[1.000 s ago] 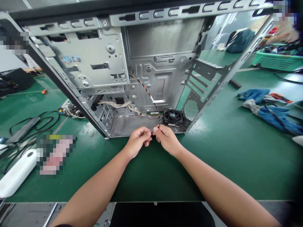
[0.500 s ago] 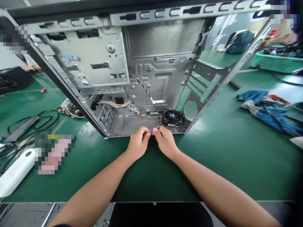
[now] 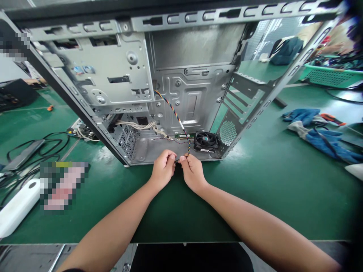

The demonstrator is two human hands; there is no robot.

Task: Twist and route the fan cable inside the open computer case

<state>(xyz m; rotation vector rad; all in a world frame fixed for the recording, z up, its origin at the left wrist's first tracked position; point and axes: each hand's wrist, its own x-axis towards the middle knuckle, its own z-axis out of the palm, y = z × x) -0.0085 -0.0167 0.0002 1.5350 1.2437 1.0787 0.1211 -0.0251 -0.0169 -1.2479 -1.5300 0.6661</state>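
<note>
An open computer case [image 3: 170,162] stands before me on a green table. Out of its drive bay runs a twisted multicoloured cable [image 3: 173,109] with a white band, ending at my fingers. My right hand [image 3: 194,173] is closed around the cable near its lower end. Thumb against fingers, my left hand [image 3: 163,172] pinches the thin end of the same cable beside it; the tip is mostly hidden. Just behind my right hand sits a black fan [image 3: 205,140] on the case floor. A green circuit stick [image 3: 184,135] and a bundle of whitish wires [image 3: 141,124] lie further in.
To the right are blue work gloves [image 3: 326,139], an orange-handled tool [image 3: 332,119] and a green basket [image 3: 331,73] of cables. On the left lie black cords [image 3: 61,141], a power adapter [image 3: 25,155] and a white bar-shaped object [image 3: 19,207]. A dark backpack [image 3: 287,51] is at the back.
Both hands have shifted slightly left, with the cable's lower end moving along. They remain closed close together at the cable end.
</note>
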